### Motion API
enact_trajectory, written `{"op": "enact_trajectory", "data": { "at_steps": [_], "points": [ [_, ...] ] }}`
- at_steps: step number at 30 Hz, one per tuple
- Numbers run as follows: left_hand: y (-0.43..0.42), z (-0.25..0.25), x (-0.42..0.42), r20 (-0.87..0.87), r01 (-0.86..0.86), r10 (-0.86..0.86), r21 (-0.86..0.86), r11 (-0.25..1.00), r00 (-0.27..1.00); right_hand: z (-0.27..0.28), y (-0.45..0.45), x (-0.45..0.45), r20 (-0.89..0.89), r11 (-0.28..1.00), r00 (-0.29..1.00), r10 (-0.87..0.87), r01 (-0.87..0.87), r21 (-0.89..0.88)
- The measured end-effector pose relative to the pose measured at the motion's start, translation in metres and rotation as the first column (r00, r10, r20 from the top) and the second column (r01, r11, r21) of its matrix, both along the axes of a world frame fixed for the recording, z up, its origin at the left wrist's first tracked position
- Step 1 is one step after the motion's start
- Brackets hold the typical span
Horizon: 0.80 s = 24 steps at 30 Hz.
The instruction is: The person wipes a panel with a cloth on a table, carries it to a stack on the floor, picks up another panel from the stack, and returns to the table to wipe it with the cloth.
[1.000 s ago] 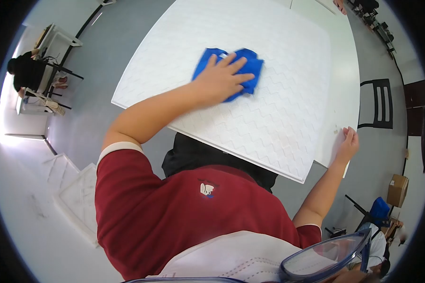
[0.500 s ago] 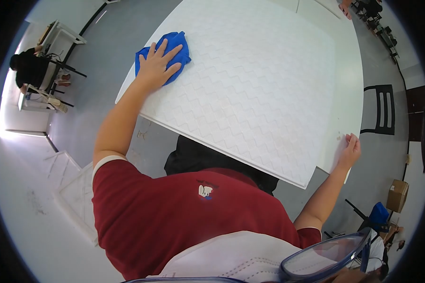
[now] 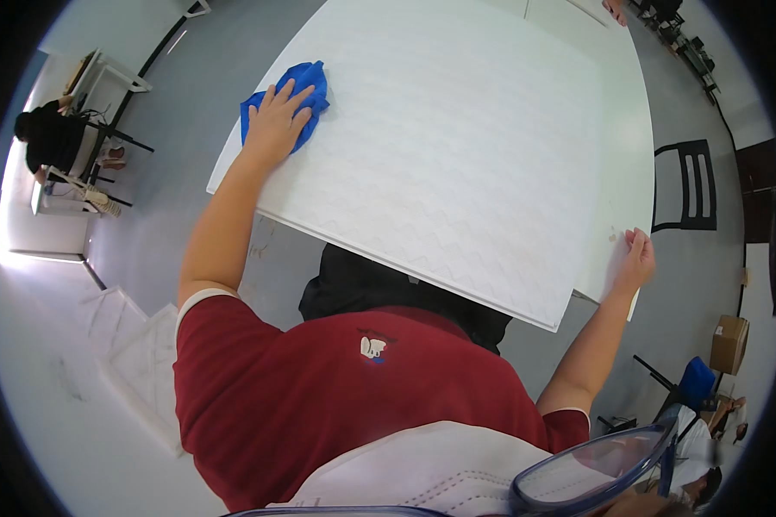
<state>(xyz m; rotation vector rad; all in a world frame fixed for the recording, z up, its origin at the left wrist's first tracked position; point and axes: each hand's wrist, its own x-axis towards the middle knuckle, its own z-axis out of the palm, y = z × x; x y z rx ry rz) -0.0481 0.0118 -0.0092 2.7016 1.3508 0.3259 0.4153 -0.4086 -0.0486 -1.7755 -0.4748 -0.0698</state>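
Note:
My left hand [image 3: 276, 129] lies on a crumpled blue cloth [image 3: 309, 84] near the left edge of a white table. Its fingers are stretched out, a little apart, pressing the cloth from above. Under the cloth is a large white sheet or pad with a faint zigzag pattern [image 3: 448, 164], which covers most of the tabletop. At the right edge of the table [image 3: 616, 164] is my right hand [image 3: 636, 260], its fingers drawn together in a pinch. What sits between those fingertips, if anything, is hidden. Small brownish marks [image 3: 613, 233] show on the table beside them.
Another person's hand [image 3: 615, 10] rests at the far right table edge. A black chair [image 3: 691, 185] stands to the right, with a cardboard box [image 3: 729, 345] and a blue item [image 3: 697, 382] behind. A seated person [image 3: 56, 138] is at a desk far left.
My left hand and the blue cloth have shifted slightly left, and the fingers are less widely spread. The view has moved a little; my right hand stays at the table edge.

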Motion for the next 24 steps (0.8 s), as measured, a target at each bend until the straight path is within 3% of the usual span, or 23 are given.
{"op": "enact_trajectory", "data": {
  "at_steps": [6, 12, 15, 18, 24],
  "points": [
    [0.003, -0.007, -0.015, 0.174, 0.022, 0.004, -0.151, 0.988, 0.985, 0.001, 0.001, -0.002, -0.009, 1.000, 1.000, -0.009, 0.009, -0.011],
    [-0.037, 0.011, -0.021, 0.182, 0.094, -0.050, -0.242, 0.966, 0.982, 0.005, 0.002, -0.006, 0.021, 0.999, 1.000, -0.016, 0.017, -0.048],
    [-0.054, 0.013, -0.011, -0.022, 0.089, -0.092, -0.111, 0.990, 0.996, 0.006, 0.002, -0.007, 0.026, 0.996, 0.999, -0.029, 0.031, -0.079],
    [-0.066, 0.017, -0.005, -0.081, 0.100, -0.101, -0.009, 0.995, 0.992, 0.007, 0.003, -0.007, 0.010, 0.997, 0.999, -0.034, 0.034, -0.069],
    [-0.067, 0.016, -0.003, -0.065, 0.094, -0.094, -0.012, 0.996, 0.993, 0.004, 0.002, -0.003, 0.016, 0.999, 1.000, -0.024, 0.024, -0.031]
  ]
}}
